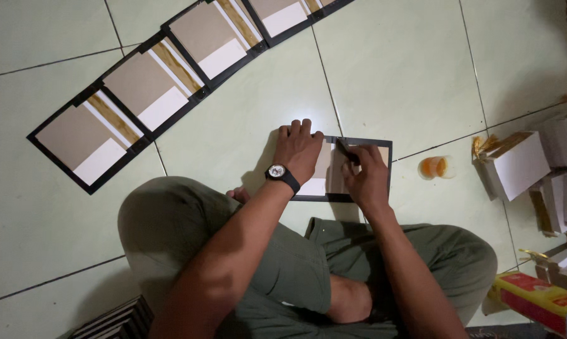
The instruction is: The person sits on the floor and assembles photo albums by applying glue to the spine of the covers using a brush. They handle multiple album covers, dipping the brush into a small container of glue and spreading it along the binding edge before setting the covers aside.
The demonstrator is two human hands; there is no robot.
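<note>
I sit cross-legged on a pale tiled floor. A black-edged cardboard panel [384,150] with tan and white sections lies in front of my knees. My left hand [299,150], with a black wristwatch, lies flat on the panel's left half, fingers together. My right hand [366,176] pinches a small dark tool [347,152] against the panel's middle seam.
A curved row of several similar black-framed panels [145,85] lies on the floor at upper left. A small clear cup with orange contents [435,167] stands right of the panel. White boxes with gold trim [516,163] are stacked at right, a red and yellow packet [538,300] below them.
</note>
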